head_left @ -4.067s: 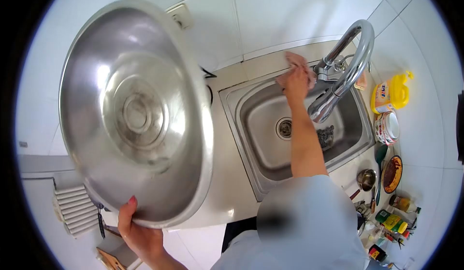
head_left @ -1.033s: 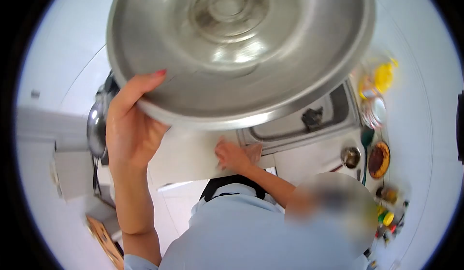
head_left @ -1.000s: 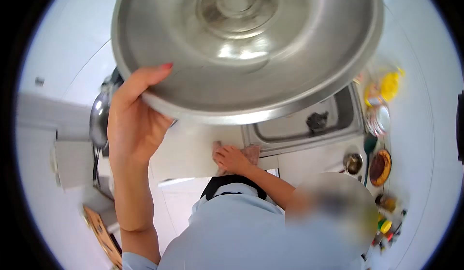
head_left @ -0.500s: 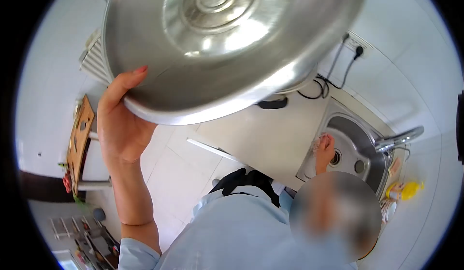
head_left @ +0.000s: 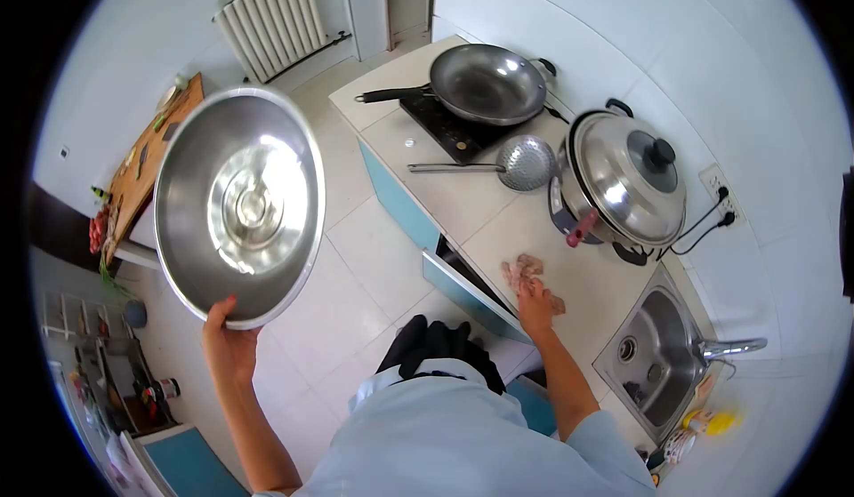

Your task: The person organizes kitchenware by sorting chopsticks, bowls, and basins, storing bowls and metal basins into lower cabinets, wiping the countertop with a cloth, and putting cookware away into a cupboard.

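Observation:
My left hand [head_left: 233, 341] grips the lower rim of a large stainless steel basin [head_left: 191, 239], thumb on the inside. The basin is tilted so its shiny inside faces me, and nothing lies in it. On the pale countertop [head_left: 485, 239], my right hand [head_left: 535, 308] presses on a crumpled pinkish cloth [head_left: 525, 270], its fingers partly hidden in the folds. The sink [head_left: 609, 355] with its tap [head_left: 734, 347] lies to the right of that hand.
Farther along the counter are a wok [head_left: 489, 84] on a black cooktop [head_left: 427, 119], a skimmer [head_left: 527, 164] and a lidded steel pot [head_left: 623, 177]. A cabinet door [head_left: 471, 292] stands ajar below. At left is a wooden table [head_left: 147, 164].
The basin has moved down and to the left, away from my head. My right hand has gone from over the sink to the countertop with the cloth. The view has turned, revealing the cooktop.

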Tool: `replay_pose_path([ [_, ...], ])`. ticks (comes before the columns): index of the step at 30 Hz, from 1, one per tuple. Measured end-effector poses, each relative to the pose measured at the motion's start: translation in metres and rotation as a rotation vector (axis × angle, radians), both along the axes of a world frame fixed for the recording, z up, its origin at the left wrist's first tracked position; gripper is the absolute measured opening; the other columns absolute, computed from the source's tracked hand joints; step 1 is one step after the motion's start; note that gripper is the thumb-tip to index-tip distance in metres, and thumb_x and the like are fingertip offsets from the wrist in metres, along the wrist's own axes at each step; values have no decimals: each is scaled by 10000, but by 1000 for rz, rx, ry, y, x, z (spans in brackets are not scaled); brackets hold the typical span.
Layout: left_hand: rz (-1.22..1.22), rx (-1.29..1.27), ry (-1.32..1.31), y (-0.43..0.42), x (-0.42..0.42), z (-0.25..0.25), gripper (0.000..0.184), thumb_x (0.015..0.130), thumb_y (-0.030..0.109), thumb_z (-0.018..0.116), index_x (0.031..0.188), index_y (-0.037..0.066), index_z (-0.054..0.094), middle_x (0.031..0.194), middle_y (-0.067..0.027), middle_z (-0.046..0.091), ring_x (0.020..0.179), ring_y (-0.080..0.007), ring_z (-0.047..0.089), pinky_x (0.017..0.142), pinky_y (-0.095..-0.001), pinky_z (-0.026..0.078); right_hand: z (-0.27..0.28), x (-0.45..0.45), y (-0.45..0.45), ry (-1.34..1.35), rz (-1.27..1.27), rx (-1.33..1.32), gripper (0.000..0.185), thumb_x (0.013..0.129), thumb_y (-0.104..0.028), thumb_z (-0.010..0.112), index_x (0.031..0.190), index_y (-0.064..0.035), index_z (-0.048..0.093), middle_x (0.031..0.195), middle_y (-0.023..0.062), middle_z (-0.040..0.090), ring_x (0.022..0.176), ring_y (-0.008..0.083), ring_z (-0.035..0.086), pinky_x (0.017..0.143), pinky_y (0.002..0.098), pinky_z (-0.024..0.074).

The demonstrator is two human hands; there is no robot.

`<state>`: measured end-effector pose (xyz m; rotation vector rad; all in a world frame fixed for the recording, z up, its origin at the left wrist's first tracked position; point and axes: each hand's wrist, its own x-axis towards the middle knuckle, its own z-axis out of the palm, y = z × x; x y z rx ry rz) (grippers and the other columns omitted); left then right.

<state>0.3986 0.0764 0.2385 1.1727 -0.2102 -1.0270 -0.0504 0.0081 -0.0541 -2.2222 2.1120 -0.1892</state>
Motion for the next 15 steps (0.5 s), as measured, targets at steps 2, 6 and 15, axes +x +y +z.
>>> replay_pose_path([
  [2, 96, 20, 60, 22, 23, -20, 262, 737, 38, 505, 989, -29, 480, 968, -117, 558, 895, -239, 567, 771, -382, 498, 12, 25, -25, -40, 78, 98, 367, 794, -195, 508, 1152, -136, 450, 1235, 99, 364, 996, 351, 426, 771, 460, 412],
  [6, 193, 83, 208, 62, 50, -52, 214, 750, 62, 498, 943, -30, 499, 990, -144, 543, 924, -254, 549, 771, -400, 497, 29, 38, -88, -74, -132, 138, 428, 793, -240, 520, 1195, -138, 416, 1273, 101, 351, 1113, 312, 376, 865, 417, 364],
  [15, 461, 115, 335, 96, 64, -72, 176, 754, 73, 497, 859, -65, 526, 883, -152, 577, 787, -237, 599, 706, -333, 535, 76, 280, -120, -980, 413, 386, 457, 816, -119, 525, 1226, -19, 350, 1122, 118, 474, 911, 153, 520, 795, 250, 403],
])
